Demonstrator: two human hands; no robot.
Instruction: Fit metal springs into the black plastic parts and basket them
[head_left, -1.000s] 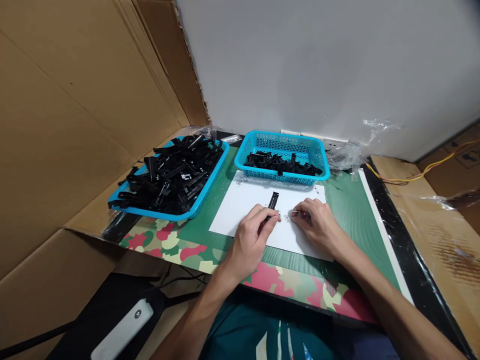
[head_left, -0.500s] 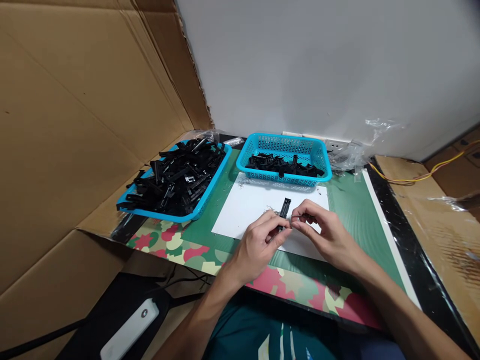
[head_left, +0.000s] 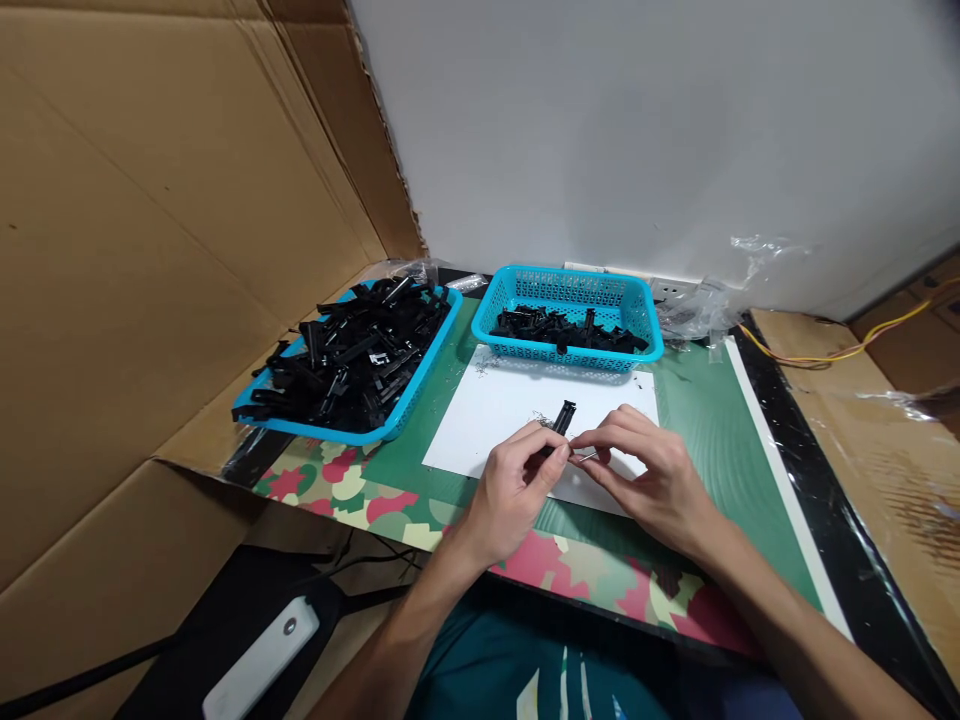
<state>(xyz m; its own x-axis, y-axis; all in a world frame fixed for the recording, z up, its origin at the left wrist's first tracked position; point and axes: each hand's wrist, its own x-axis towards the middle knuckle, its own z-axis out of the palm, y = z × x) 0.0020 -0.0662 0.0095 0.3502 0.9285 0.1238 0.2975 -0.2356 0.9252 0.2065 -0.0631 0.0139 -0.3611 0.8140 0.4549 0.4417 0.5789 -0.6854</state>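
My left hand [head_left: 517,485] is closed around a narrow black plastic part [head_left: 566,415], whose far end sticks out beyond the fingers. From the right, my right hand [head_left: 645,465] pinches a thin metal rod [head_left: 589,456], perhaps a pin or a slim tool; its full shape is hidden by the fingers. The rod's tip is at the near end of the black part, close to my left fingertips. Under both hands lies a white sheet [head_left: 465,425], with a small pile of fine metal bits [head_left: 541,420] beside the black part.
A blue basket [head_left: 390,425] heaped with black plastic parts [head_left: 360,350] stands at the left. Behind the sheet is another blue basket [head_left: 566,358], holding fewer parts. Clear plastic bags [head_left: 697,312] lie at the back right. Cardboard [head_left: 187,200] walls the left side.
My right hand has moved its fingertips left and slightly down, bringing the rod against my left fingertips. The black part has tilted and shifted slightly left.
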